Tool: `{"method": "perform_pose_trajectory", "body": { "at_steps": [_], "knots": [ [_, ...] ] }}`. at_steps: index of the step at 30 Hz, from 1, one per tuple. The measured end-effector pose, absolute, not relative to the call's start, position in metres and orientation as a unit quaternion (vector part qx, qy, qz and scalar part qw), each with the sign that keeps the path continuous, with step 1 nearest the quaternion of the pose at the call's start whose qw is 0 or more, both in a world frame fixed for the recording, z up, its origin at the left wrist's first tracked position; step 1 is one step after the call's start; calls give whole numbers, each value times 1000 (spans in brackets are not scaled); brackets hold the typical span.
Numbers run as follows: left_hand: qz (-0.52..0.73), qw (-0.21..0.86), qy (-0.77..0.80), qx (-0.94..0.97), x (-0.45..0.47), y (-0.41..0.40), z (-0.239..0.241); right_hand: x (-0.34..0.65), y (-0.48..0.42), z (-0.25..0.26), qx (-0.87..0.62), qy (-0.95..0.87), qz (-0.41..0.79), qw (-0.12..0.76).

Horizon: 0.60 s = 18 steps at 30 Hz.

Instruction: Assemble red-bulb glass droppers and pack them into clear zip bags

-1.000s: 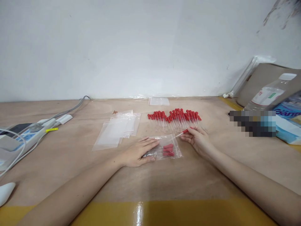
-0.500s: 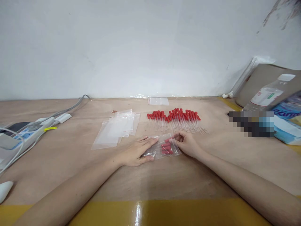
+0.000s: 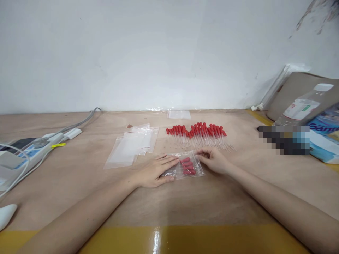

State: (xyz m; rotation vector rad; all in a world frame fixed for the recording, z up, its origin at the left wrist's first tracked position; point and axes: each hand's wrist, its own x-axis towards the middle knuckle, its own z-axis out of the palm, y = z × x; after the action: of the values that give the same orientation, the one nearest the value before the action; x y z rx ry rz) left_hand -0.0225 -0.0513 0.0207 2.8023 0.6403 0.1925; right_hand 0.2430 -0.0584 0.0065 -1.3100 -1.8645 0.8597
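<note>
A clear zip bag (image 3: 200, 171) lies on the table with several red-bulbed droppers (image 3: 188, 164) inside it, their bulbs toward the right end. My left hand (image 3: 156, 171) rests flat across the bag's left part, fingers stretched out and hiding some of it. At the bag's upper right corner, my right hand (image 3: 212, 159) is closed in a pinch on the edge of the plastic. Just beyond the bag, many loose droppers (image 3: 202, 132) lie in a row, red bulbs pointing away from me.
Flat empty zip bags (image 3: 124, 148) are stacked left of the droppers, and another small bag (image 3: 179, 114) lies by the wall. A power strip (image 3: 31, 153) with cables is at the left. On the right stand a plastic bottle (image 3: 302, 107) and a tissue pack (image 3: 323, 148).
My right fingers have drawn back slightly to the right, from over the uppermost red bulb to the bag's edge. That bulb now lies with the others inside. My left hand stays put.
</note>
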Motion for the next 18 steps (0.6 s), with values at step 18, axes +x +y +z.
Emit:
{"method": "perform_pose_trajectory", "body": {
  "at_steps": [18],
  "knots": [
    [52, 127, 214, 967, -23, -51, 22, 195, 71, 29, -683, -649, 134, 306]
  ]
}}
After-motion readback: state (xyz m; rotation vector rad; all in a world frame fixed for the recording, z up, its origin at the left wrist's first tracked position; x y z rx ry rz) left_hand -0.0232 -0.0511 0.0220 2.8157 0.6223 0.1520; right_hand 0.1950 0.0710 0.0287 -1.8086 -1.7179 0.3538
